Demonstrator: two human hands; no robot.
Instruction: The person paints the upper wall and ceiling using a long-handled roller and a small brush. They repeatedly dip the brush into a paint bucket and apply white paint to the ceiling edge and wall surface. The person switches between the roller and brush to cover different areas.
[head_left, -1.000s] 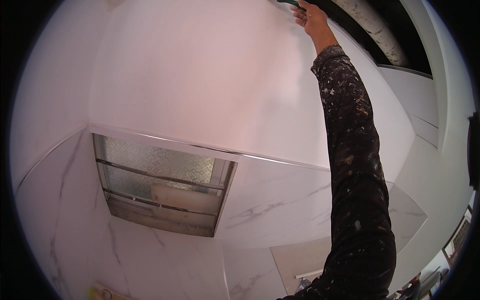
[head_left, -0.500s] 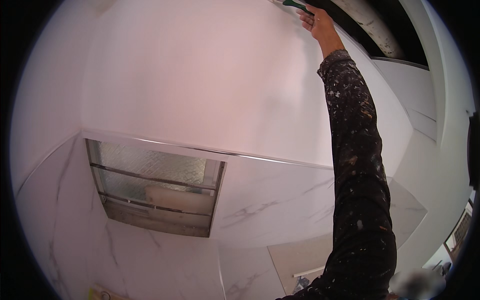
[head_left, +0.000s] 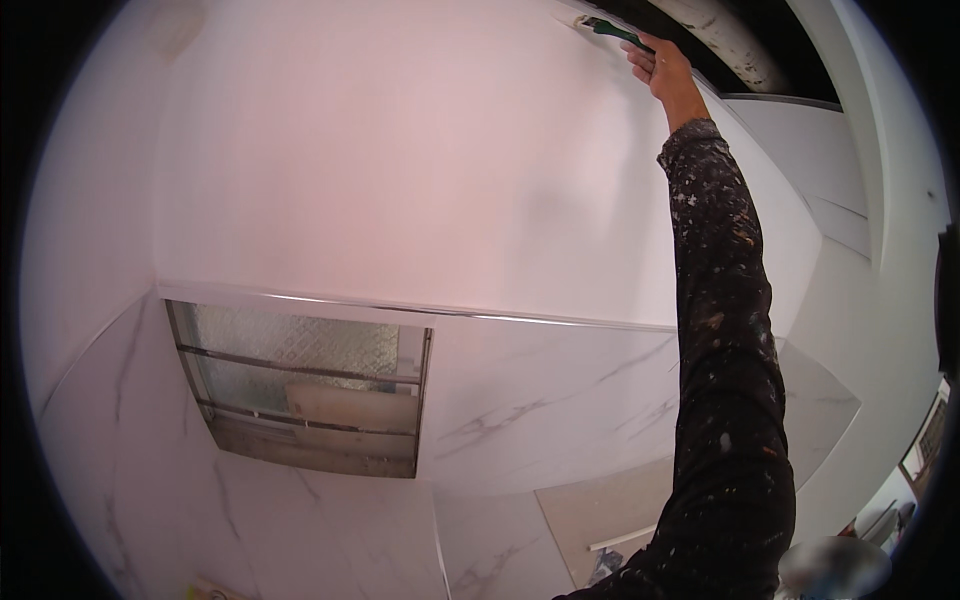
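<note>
My right hand (head_left: pixel 660 68) is raised high at the upper right, its fingers closed around the green handle of a paintbrush (head_left: pixel 610 30). The brush points left, its pale head against the top of the smooth white wall (head_left: pixel 380 150), close under the dark opening. A dark sleeve (head_left: pixel 725 330) spattered with paint covers the raised arm. My left hand is out of the picture.
Below a shiny metal trim strip (head_left: pixel 500 315), the wall has marble-patterned panels (head_left: pixel 560 400). A recessed window (head_left: pixel 300 385) with bars and textured glass sits at the left. Overhead, a pale pipe (head_left: pixel 725 40) runs through the dark ceiling opening.
My right hand and the paintbrush have shifted right and slightly down in the picture. More of the brush head shows now. The view has tilted a little, with the trim strip's left end lower.
</note>
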